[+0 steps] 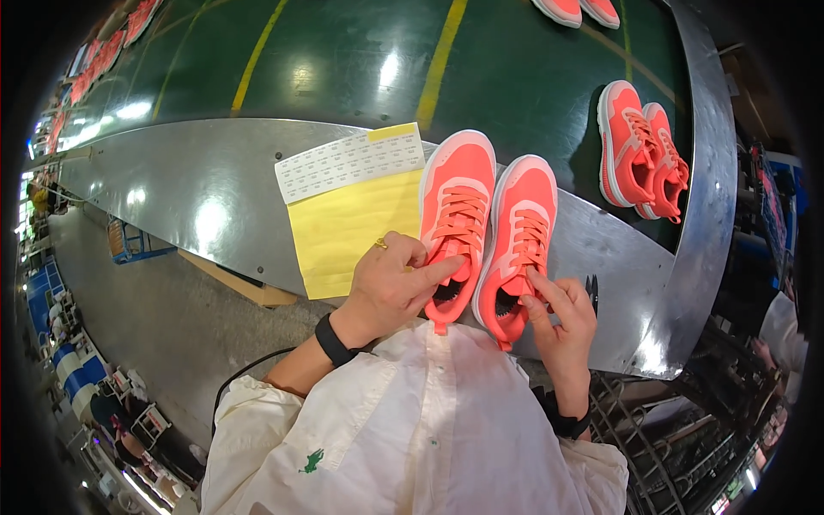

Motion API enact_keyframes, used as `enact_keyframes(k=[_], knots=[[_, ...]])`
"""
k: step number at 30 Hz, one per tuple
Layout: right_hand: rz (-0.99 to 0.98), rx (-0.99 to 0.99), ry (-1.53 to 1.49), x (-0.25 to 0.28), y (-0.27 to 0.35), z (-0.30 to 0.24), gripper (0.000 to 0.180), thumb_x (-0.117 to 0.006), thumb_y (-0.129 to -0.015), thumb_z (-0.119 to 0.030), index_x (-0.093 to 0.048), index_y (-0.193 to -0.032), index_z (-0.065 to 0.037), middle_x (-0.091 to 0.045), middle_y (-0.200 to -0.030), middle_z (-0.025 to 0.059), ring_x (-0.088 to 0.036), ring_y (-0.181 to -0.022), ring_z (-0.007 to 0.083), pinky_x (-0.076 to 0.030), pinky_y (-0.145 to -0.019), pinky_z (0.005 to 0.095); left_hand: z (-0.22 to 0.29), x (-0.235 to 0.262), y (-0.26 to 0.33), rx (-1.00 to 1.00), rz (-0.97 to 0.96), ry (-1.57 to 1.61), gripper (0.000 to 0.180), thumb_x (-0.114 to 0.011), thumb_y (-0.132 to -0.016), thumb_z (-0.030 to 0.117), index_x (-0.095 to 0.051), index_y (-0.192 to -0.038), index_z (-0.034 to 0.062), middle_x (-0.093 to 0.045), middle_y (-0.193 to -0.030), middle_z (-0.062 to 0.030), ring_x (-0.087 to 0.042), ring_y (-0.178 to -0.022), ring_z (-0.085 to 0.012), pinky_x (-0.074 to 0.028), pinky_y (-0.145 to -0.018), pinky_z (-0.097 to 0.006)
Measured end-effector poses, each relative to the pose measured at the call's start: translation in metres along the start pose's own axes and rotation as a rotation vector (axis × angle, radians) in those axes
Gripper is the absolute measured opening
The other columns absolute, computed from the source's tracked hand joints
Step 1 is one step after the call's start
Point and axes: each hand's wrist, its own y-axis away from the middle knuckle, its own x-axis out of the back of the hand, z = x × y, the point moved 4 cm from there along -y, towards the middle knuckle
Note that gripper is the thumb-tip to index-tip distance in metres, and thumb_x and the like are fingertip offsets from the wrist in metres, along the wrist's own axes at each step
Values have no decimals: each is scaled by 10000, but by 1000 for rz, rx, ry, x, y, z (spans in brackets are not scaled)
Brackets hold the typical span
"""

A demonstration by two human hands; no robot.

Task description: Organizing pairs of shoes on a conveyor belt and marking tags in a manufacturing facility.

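Note:
Two coral-pink running shoes with orange laces stand side by side before me, toes pointing away. The left shoe (457,219) has my left hand (396,279) at its tongue, with the index finger stretched over it and the other fingers curled. At the right shoe (521,245), my right hand (562,318) holds the tongue by the collar between thumb and fingers. Under the left shoe's side lies a yellow sheet (356,227). Across its top runs a white label sheet (348,163) with rows of small printed labels.
A steel ledge (206,180) borders a green conveyor belt (343,69) with yellow lines. Another pair of coral shoes (639,150) rests on the belt at the right, with more at the far edge. A small black object (592,292) is beside my right hand. A wire rack (635,438) stands below right.

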Motion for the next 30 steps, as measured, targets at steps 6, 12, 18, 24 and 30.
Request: enact_keyframes(k=[6,12,18,24,30], knots=[[23,-8,-68,-2,1,3,231,-775,-723,-60,-716,-945,-80,-568,-749,53,-553,-679,190,-431,-591,291,1,-1,-2,-101,-29,-61,491,-739,-596,32,-732,-1052,215,-444,-761,-4,-470,-690,-177,-438,-582,-295],[5,-11,-70,-1,-3,2,224,-765,-724,-39,-706,-936,-84,-582,-746,48,-565,-668,185,-442,-582,294,-1,-1,-2,-207,-7,-118,440,-766,-599,67,-742,-1015,209,-433,-751,2,-461,-671,-180,-469,-671,-339],[10,-8,-87,-2,-3,0,293,-785,-698,-41,-686,-971,-77,-578,-765,62,-563,-658,191,-443,-579,295,1,4,0,-185,34,-105,410,-704,-626,118,-727,-1028,191,-452,-753,-4,-480,-670,-167,-445,-656,-302],[124,141,82,6,11,-13,289,-802,-656,-50,-691,-922,-60,-579,-769,52,-568,-656,210,-436,-576,313,-11,15,4,-61,56,72,409,-742,-709,113,-688,-1113,158,-544,-808,-38,-544,-706,-210,-451,-611,-343],[-234,212,224,-16,5,-47,379,-758,-724,-163,-678,-1094,-135,-589,-749,17,-577,-660,199,-451,-591,315,-105,67,-21,154,304,-295,207,-683,-810,117,-673,-1009,62,-610,-905,-105,-573,-873,-299,-459,-776,-373]])
